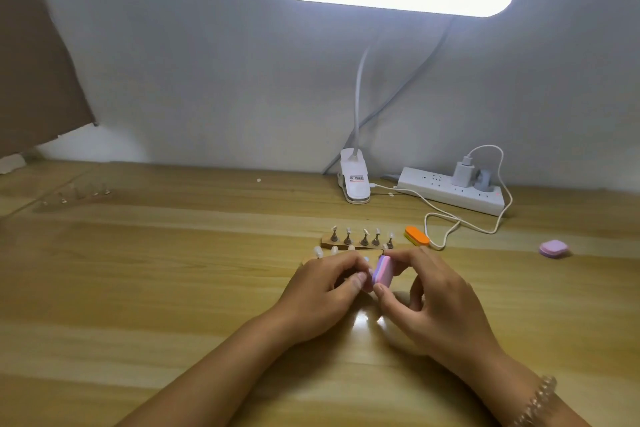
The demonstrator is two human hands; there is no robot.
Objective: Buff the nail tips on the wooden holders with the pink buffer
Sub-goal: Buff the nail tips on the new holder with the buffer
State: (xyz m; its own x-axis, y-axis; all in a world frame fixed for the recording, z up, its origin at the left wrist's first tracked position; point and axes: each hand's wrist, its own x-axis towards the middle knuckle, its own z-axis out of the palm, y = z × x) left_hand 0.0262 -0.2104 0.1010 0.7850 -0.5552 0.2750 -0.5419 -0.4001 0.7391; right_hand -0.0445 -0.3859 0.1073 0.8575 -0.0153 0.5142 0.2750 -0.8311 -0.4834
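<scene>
Pinching the pink buffer between thumb and fingertips, the right hand holds it on edge over the near wooden holder, mid-table. Left hand touches the buffer, fingers curled together; cannot tell what they grip. Far wooden holder with five nail tips sits just behind. Orange buffer lies beside it.

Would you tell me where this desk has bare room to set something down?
Widest bare wood lies left of the wooden holders and left hand. A smaller patch sits between the white cable and the lilac block. Crowded: around the holders, orange buffer and power strip. The right hand grips the pink buffer.
</scene>
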